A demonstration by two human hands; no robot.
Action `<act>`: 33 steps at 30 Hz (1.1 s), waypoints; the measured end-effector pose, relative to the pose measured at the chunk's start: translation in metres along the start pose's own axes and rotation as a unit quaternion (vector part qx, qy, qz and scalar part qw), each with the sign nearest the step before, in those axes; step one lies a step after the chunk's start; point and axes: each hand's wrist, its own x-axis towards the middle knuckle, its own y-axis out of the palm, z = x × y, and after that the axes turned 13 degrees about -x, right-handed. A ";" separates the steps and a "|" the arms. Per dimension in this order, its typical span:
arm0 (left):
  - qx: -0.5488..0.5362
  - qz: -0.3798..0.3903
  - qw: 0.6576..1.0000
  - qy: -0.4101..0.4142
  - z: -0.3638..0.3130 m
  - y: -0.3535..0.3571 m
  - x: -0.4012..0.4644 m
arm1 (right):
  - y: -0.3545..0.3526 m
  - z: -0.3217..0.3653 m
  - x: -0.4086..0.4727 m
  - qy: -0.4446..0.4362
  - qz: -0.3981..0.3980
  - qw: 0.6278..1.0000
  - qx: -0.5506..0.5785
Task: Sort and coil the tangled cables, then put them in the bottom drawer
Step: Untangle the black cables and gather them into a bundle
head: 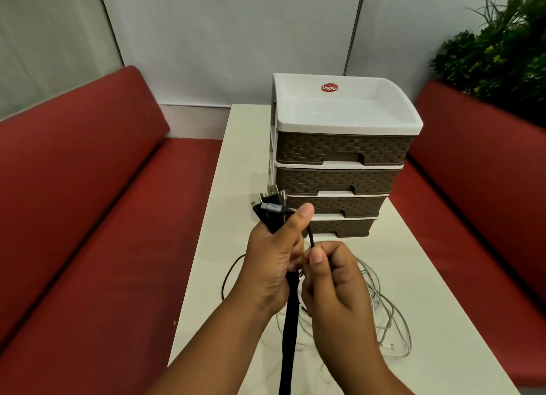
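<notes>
Here our left hand [273,257] grips a bundle of black cables [288,320] above the tabletop [413,276], our right hand [334,279] pinches one black cable [310,236], white cables [390,320] lie below, and the bottom drawer [339,226] is closed.

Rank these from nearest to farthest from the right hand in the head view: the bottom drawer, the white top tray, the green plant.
From the right hand:
1. Bottom drawer, just beyond the hand, lowest in the stack on the table.
2. White top tray, atop the drawer unit, farther back.
3. Green plant, far right, behind the red seat.

Four drawers [339,155], two hands [274,255], two benches [74,202].
</notes>
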 end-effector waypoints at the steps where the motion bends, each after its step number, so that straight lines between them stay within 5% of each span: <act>1: -0.001 -0.001 1.000 -0.002 0.000 0.001 -0.001 | 0.001 0.000 0.000 0.002 -0.003 1.000 0.011; 12: 0.031 -0.014 0.998 0.048 -0.011 -0.004 0.006 | 0.010 -0.022 -0.013 -0.028 0.072 0.992 -0.103; 20: -0.096 0.012 0.995 0.038 -0.044 -0.005 0.005 | -0.030 -0.106 -0.019 -0.072 0.148 0.922 -0.352; 29: -0.220 0.093 0.971 0.017 -0.080 -0.019 0.013 | -0.110 -0.098 0.093 -0.100 0.006 0.843 -0.529; 33: -0.216 0.094 0.972 0.021 -0.082 -0.015 0.012 | -0.121 -0.036 0.133 -0.071 -0.056 0.870 -0.484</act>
